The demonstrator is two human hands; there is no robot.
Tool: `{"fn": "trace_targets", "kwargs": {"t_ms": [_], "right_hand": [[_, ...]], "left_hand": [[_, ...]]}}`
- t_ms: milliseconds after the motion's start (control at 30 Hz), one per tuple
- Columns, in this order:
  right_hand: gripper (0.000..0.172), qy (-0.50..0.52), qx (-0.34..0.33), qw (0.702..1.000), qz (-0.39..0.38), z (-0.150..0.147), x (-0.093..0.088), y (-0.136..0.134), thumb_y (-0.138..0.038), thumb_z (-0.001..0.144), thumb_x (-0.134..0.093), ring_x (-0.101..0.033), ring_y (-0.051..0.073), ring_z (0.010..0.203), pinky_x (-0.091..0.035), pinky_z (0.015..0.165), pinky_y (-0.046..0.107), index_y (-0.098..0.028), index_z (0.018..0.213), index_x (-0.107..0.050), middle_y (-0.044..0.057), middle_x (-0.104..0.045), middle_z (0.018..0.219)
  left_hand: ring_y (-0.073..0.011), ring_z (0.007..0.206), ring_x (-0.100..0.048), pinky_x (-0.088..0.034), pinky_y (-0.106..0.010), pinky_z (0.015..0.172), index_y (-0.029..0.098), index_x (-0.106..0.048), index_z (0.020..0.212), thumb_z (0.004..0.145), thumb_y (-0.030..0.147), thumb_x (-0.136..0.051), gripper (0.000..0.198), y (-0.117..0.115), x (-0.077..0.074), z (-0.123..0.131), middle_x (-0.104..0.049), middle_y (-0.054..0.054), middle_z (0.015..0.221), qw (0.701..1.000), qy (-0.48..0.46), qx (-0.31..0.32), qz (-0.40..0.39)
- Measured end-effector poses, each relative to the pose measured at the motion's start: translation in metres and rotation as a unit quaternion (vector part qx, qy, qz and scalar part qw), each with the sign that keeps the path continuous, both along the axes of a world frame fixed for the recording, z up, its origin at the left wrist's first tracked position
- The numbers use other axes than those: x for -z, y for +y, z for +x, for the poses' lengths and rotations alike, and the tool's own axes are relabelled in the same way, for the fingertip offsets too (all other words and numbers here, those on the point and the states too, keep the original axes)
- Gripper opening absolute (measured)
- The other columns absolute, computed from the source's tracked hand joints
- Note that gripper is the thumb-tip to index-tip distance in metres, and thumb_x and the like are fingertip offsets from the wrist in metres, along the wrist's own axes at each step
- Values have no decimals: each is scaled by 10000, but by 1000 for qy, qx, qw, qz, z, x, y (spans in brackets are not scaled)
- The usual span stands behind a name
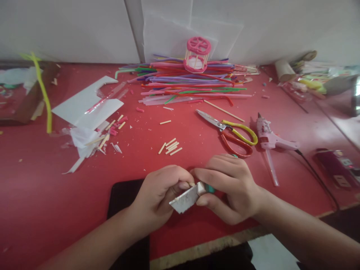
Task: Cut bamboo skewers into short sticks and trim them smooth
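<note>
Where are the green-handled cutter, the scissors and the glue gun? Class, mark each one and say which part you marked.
Green-handled cutter (184,200): head view, on the flat of its blade.
Scissors (222,126): head view, on the pivot.
Glue gun (267,138): head view, on its pink body.

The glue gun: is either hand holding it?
No, the glue gun lies on the red table, apart from the left hand and the right hand.
</note>
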State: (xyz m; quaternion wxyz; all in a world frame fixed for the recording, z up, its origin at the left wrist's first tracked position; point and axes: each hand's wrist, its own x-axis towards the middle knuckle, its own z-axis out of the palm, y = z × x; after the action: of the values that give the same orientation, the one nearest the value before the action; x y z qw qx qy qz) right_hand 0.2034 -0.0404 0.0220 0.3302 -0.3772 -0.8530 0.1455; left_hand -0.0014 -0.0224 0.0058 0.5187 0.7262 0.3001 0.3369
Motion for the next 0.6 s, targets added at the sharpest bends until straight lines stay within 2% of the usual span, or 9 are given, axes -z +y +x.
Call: {"fn": "trace_targets", "kwargs": {"t_ms": [167, 333, 500, 600], "right_hand": [[289, 5, 2, 1000, 11, 2, 0, 0, -403, 920, -523, -474, 141, 570, -389, 559, 302, -150, 1003, -637, 30, -599, 709], [310, -1, 21, 999, 29, 1, -2, -1, -409, 921, -538, -466, 146, 567, -383, 544, 314, -129, 986, -654, 33, -598, 694], [315, -5, 34, 999, 20, 1, -4, 1, -421, 920, -539, -476, 138, 553, -372, 534, 301, -134, 964, -662, 17, -574, 666], [247, 7, 96, 995, 0, 13, -3, 11, -372, 926, -548, -537, 134, 591, -412, 567, 282, -157, 964, -663, 15, -607, 691]], "left_hand": [[-109, 632, -547, -399, -212, 554, 208, -559, 802, 1000, 299, -454, 243, -1, -1, 0, -627, 9, 744, 1000, -8, 7, -1], [-96, 559, -499, -382, -201, 518, 197, -534, 779, 1012, 282, -411, 277, 2, -5, 0, -573, 21, 661, 1000, -11, -5, 27], [-84, 551, -494, -382, -182, 517, 197, -533, 800, 993, 181, -413, 228, 5, -5, -1, -569, 32, 659, 999, -8, -6, 49], [-88, 574, -512, -418, -188, 574, 198, -540, 798, 983, 154, -424, 223, 2, -4, -3, -561, 34, 638, 998, -21, 26, 56]]}}
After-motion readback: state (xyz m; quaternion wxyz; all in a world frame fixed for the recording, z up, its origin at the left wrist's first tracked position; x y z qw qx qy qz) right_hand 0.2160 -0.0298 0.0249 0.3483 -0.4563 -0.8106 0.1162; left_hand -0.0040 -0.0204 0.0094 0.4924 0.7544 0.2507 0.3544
